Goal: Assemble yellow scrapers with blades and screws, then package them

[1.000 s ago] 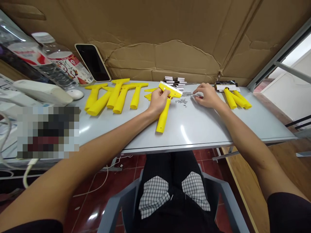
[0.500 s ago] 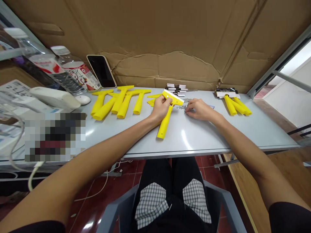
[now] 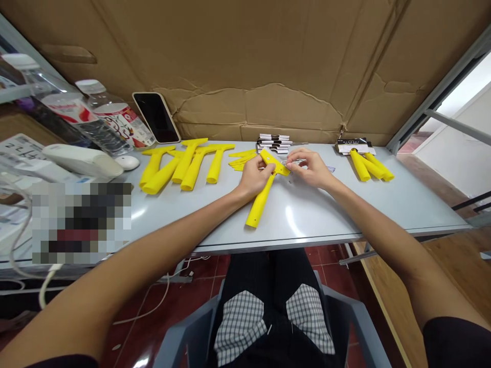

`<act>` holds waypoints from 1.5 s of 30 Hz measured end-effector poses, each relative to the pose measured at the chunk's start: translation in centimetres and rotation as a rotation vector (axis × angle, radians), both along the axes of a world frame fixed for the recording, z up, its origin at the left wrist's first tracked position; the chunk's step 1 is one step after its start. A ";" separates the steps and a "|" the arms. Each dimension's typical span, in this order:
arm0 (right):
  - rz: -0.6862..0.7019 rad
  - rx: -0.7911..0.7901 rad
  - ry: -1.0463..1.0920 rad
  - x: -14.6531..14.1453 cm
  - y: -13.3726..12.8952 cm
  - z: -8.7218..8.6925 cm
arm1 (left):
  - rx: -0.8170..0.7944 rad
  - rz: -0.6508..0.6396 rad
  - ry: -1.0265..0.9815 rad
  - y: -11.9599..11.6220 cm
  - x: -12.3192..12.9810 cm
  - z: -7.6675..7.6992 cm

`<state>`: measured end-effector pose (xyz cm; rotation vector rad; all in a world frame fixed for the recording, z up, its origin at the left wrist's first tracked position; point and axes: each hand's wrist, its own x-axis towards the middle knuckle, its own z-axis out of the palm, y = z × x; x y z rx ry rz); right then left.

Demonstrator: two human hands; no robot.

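My left hand grips a yellow plastic scraper just below its wide head, the hollow handle slanting down toward me. Close to the right end of that head, the fingertips of my right hand are pinched together; whatever they hold is too small to make out. Small metal screws show on the table between the hands, partly hidden by the scraper head. Flat yellow pieces lie behind my left hand. Beyond the scraper is a stack of white-and-black packs.
Several yellow scraper handles lie to the left, and others on the right beside a black-and-white pack. A phone leans on the cardboard, near bottles and a white mouse. The table's front edge is close.
My right hand has lifted from the screws on the table to the scraper head. The scraper has tilted in my left hand, its head now sloping down more steeply to the right.
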<state>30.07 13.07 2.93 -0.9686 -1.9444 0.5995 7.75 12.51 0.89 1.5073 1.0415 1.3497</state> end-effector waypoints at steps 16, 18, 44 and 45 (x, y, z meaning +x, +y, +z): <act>0.072 -0.173 0.083 -0.5 -0.1 -0.7 | 0.017 -0.038 -0.010 -0.9 0.6 0.2; 0.081 -0.209 0.110 -0.6 -0.2 -0.6 | 0.010 -0.034 -0.012 -0.9 0.6 0.2; 0.093 -0.536 0.417 -0.1 0.3 -0.2 | -0.063 -0.057 -0.027 -0.6 0.1 1.0; 0.088 -0.531 0.437 -0.1 0.3 -0.2 | -0.099 -0.056 -0.028 -0.6 0.0 1.3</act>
